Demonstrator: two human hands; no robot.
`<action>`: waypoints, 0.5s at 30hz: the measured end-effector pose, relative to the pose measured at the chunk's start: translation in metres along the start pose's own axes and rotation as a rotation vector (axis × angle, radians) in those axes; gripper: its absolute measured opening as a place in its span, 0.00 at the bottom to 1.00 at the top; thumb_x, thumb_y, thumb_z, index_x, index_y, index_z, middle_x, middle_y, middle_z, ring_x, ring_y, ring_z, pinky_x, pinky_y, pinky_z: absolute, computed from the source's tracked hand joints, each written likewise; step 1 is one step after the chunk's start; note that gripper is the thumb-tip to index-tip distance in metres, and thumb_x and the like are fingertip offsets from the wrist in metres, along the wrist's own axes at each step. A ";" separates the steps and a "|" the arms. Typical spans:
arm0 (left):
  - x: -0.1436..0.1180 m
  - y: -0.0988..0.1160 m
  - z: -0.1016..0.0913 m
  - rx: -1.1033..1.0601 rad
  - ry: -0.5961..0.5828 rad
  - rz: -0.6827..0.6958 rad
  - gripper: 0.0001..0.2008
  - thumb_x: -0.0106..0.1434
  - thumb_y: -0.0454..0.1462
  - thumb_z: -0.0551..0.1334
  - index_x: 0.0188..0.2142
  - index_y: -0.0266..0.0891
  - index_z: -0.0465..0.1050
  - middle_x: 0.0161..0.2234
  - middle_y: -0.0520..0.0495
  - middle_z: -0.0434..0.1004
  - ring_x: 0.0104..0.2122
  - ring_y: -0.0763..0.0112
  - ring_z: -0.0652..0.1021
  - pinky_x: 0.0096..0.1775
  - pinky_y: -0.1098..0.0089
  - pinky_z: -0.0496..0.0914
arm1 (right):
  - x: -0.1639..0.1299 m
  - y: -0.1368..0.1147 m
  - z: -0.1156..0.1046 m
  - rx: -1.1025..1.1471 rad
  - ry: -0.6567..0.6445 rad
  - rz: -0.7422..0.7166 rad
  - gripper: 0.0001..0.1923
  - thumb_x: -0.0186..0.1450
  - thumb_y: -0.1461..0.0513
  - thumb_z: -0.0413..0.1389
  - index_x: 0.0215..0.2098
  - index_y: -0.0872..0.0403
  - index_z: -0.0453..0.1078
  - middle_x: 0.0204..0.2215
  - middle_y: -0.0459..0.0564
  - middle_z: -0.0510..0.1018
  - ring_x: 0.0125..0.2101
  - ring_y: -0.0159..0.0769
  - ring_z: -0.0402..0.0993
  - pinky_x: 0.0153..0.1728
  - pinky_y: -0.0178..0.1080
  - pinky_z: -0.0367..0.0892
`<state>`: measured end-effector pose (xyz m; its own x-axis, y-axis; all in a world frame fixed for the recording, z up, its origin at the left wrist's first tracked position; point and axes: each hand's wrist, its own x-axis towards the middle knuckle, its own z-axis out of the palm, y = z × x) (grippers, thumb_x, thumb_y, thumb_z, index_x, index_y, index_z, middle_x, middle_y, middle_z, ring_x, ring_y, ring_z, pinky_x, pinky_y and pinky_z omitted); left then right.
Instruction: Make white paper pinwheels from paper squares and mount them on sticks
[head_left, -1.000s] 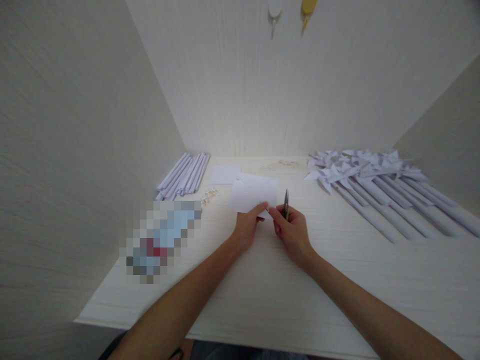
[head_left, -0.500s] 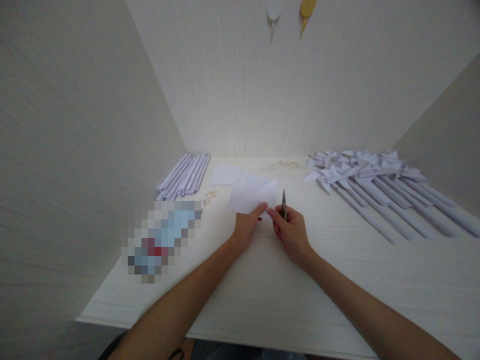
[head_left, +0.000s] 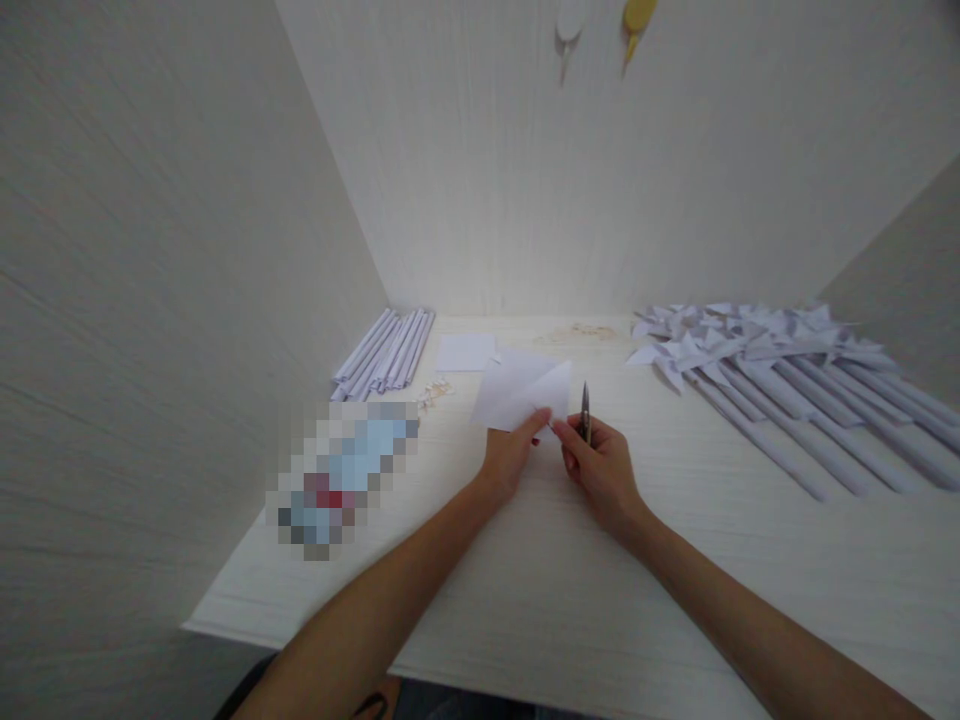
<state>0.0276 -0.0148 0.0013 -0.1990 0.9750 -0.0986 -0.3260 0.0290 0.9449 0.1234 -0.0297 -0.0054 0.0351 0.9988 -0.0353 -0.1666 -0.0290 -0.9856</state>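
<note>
My left hand (head_left: 510, 455) pinches the near edge of a white sheet of paper (head_left: 519, 393) that is folded toward a triangle and lifted a little off the pale desk (head_left: 570, 570). My right hand (head_left: 602, 466) touches the same near corner with its fingertips and also grips a thin dark metal tool (head_left: 585, 412), closed scissors or tweezers, pointing away from me. Both hands meet at the middle of the desk.
A bundle of rolled white paper sticks (head_left: 386, 348) lies at the back left. A small white paper square (head_left: 465, 352) lies behind the hands. Several finished paper pinwheels on sticks (head_left: 765, 365) cover the right side. A blurred package (head_left: 345, 470) lies at left. Walls enclose three sides.
The far flap of the sheet has been folded over, so the paper looks more triangular. My hands stay together at its near corner; the view has shifted slightly.
</note>
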 end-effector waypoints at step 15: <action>-0.001 -0.001 -0.002 0.104 -0.054 0.015 0.07 0.45 0.38 0.63 0.21 0.38 0.67 0.19 0.54 0.68 0.20 0.76 0.66 0.23 0.73 0.61 | -0.001 -0.001 -0.001 0.033 0.025 -0.031 0.15 0.50 0.55 0.59 0.20 0.55 0.59 0.08 0.36 0.58 0.10 0.21 0.49 0.10 0.28 0.43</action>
<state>0.0265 -0.0167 0.0001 -0.1525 0.9858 -0.0696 -0.2254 0.0339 0.9737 0.1248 -0.0302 -0.0046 0.0655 0.9978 -0.0092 -0.1971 0.0039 -0.9804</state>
